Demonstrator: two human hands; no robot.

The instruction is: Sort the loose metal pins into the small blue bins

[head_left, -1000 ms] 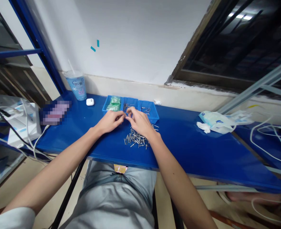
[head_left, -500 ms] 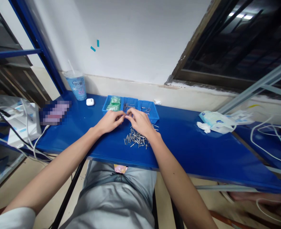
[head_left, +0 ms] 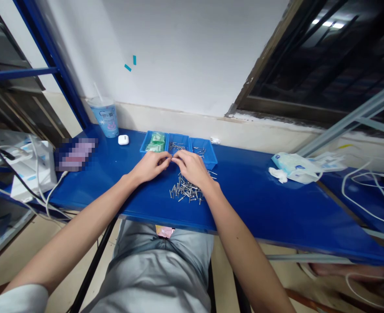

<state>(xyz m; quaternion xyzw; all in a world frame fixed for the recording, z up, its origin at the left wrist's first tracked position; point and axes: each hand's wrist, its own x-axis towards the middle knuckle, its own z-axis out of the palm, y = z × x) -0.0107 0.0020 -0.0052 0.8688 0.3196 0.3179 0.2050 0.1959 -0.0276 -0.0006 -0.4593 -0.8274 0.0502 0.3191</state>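
Observation:
My left hand (head_left: 151,166) and my right hand (head_left: 192,167) meet fingertip to fingertip just in front of the blue bins. Both are closed in a pinch; whatever lies between the fingertips is too small to make out. Under and beside my right hand spreads a loose pile of silvery metal pins (head_left: 187,190) that look like blind rivets. Similar pins lie in the middle blue bin (head_left: 188,140) and the right blue bin (head_left: 212,161). Green-and-clear plastic packets (head_left: 155,141) fill the left blue bin (head_left: 144,146).
On the left of the blue table (head_left: 253,200) stand a blue cup (head_left: 106,118) with a straw, a white earbud case (head_left: 123,139), a blurred-out flat item (head_left: 76,154) and a white power strip (head_left: 35,171) with cables. A tissue pack (head_left: 298,167) lies on the right.
My right fingers have lowered slightly at the pinch. Both hands otherwise stay in the same place, and the pile and bins look unchanged.

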